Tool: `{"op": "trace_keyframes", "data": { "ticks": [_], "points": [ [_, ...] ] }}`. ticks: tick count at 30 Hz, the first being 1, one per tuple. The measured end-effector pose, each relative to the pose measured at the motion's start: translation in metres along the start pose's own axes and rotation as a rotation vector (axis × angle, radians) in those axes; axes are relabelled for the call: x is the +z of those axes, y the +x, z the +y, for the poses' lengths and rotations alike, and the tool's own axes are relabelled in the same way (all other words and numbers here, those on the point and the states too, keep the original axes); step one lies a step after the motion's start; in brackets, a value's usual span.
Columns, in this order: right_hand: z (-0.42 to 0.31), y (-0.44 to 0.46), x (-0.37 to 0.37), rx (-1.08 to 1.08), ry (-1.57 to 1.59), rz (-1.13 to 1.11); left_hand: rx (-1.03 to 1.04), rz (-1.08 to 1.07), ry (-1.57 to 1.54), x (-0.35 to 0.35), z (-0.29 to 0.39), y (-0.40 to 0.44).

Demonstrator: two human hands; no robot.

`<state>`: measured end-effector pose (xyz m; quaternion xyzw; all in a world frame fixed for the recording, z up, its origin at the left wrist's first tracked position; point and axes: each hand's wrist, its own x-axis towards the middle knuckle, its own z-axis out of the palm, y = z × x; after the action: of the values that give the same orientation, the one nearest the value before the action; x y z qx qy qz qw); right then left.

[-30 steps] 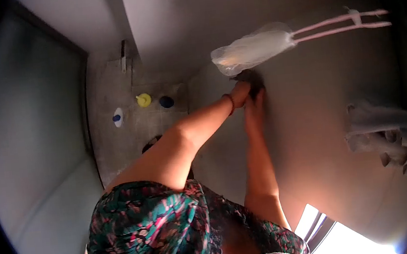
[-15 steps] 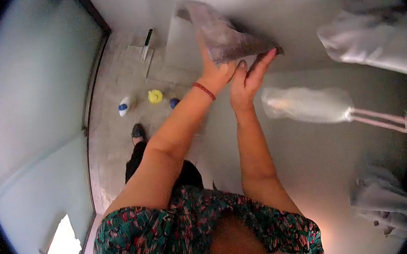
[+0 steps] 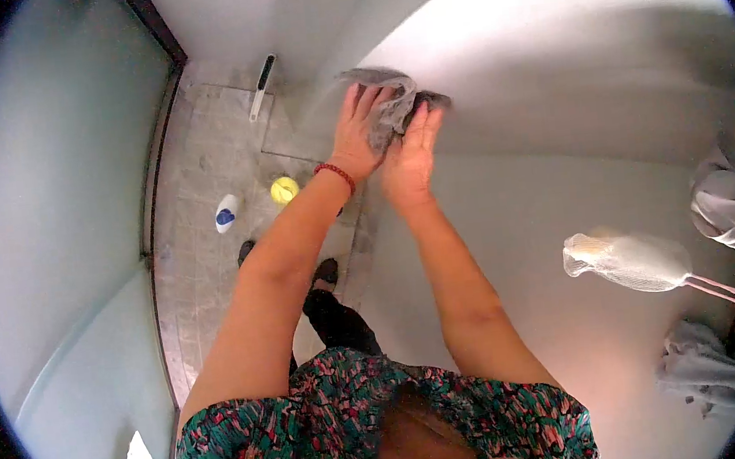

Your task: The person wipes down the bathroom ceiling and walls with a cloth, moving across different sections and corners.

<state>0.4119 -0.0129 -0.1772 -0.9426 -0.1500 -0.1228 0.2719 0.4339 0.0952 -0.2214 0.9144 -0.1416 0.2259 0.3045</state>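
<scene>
A crumpled grey cloth (image 3: 394,119) is held in both my hands against the pale wall. My left hand (image 3: 357,137), with a red bracelet at the wrist, has its fingers laid over the cloth's left part. Just to its right, my right hand (image 3: 411,159) grips the lower right of the cloth, its fingers pointing up toward a darker corner. The cloth hides some of the fingertips, and part of it bunches up between the two hands.
On the tiled floor (image 3: 199,272) stand a white bottle with blue (image 3: 225,214) and a yellow container (image 3: 284,190). A black-and-white long-handled tool (image 3: 262,87) lies farther off. A white mesh bag (image 3: 631,259) and grey cloths (image 3: 708,365) hang at right; a frosted panel (image 3: 65,214) rises at left.
Both hands have come down and to the left with the cloth, which was more spread out and is now bunched against the wall. The view has shifted, and the hanging bag appears lower.
</scene>
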Motion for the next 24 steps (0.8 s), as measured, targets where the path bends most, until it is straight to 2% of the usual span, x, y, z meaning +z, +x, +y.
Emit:
{"op": "trace_keyframes", "data": {
  "ticks": [1, 3, 4, 5, 6, 8, 10, 12, 14, 16, 17, 18, 19, 20, 22, 23, 24],
  "points": [
    [-0.007, 0.007, -0.006, 0.027, 0.058, 0.027, 0.005, 0.002, -0.002, -0.016, 0.002, 0.012],
    [-0.014, 0.032, -0.024, -0.275, -0.066, 0.170, 0.028, 0.222, -0.013, -0.048, 0.010, 0.042],
    [-0.027, 0.047, -0.036, -0.322, -0.095, 0.222, 0.065, 0.349, -0.055, -0.058, 0.009, 0.068],
    [-0.040, 0.066, -0.047, -0.402, -0.101, 0.340, -0.014, 0.373, -0.489, -0.057, 0.005, 0.089],
    [-0.047, 0.086, -0.053, -0.499, -0.137, 0.466, -0.004, 0.370, -0.486, -0.069, 0.008, 0.098],
    [-0.055, 0.097, -0.042, -0.494, -0.062, 0.572, 0.111, 0.452, -0.343, -0.085, 0.008, 0.107],
    [-0.045, 0.093, -0.027, -0.540, -0.133, 0.543, 0.171, 0.551, -0.411, -0.072, -0.006, 0.100],
    [-0.031, 0.083, -0.010, -0.573, -0.208, 0.506, 0.209, 0.608, -0.028, -0.059, -0.018, 0.078],
    [-0.007, 0.067, 0.020, -0.577, -0.256, 0.388, 0.195, 0.613, -0.106, -0.029, -0.030, 0.055],
    [0.023, 0.045, 0.048, -0.598, -0.310, 0.382, -0.154, 0.585, -0.428, -0.007, -0.033, 0.034],
    [0.040, 0.034, 0.060, -0.585, -0.361, 0.308, -0.144, 0.597, -0.426, 0.002, -0.041, 0.024],
    [0.048, 0.028, 0.068, -0.568, -0.411, 0.237, -0.109, 0.497, -0.434, 0.005, -0.050, 0.015],
    [0.058, 0.025, 0.076, -0.579, -0.410, 0.281, -0.071, 0.396, -0.434, 0.011, -0.059, 0.009],
    [0.066, 0.022, 0.086, -0.584, -0.407, 0.300, -0.055, 0.404, -0.424, 0.019, -0.067, 0.007],
    [0.060, 0.023, 0.086, -0.583, -0.406, 0.340, -0.017, 0.619, -0.675, 0.014, -0.063, 0.015],
    [0.058, 0.028, 0.088, -0.626, -0.421, 0.391, 0.005, 0.644, -0.460, 0.012, -0.066, 0.019],
    [0.053, 0.037, 0.088, -0.651, -0.421, 0.471, 0.113, 0.676, -0.329, 0.008, -0.069, 0.028]
  ]
}}
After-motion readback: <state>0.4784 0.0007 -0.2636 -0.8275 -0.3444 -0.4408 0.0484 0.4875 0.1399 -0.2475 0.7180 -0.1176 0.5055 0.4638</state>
